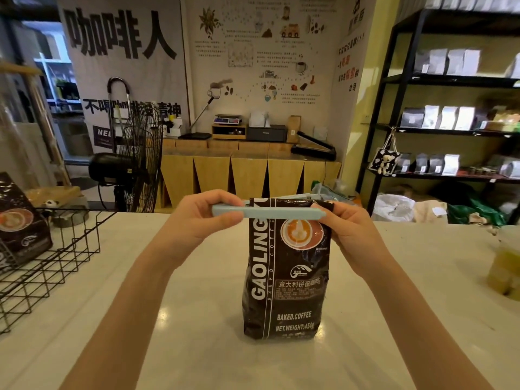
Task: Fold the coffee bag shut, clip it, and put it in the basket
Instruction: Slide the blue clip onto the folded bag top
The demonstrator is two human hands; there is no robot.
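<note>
A: What is nearest the camera?

B: Two bare forearms come up from the bottom edge over a pale, glossy table (197, 319). Between them, a little right of centre in the frame, a dark coffee bag (284, 299) stands upright on the table.

A: And the hands?

B: The left hand (197, 218) is just left of the bag's top, its fingers pinched together on the left end of a long light-blue clip (267, 213). The right hand (349, 229) is at the bag's upper right corner, fingers closed on the bag's top and on the right end of the clip.

A: How does the clip sit?

B: It lies level across the front of the bag just below the top edge. Its left end sticks out past the bag into the left hand. Whether it is snapped fully shut I cannot tell.

A: Where is the basket?

B: At the left edge of the frame, a black wire basket (56, 266) stands on the table, well apart from the bag. A second coffee bag (19, 220) leans inside it.

A: Farther back?

B: A black fan (132, 153) stands behind the table at centre left, a wooden counter (247, 170) runs along the back wall, and black shelves (450, 108) holding pale pouches fill the upper right.
</note>
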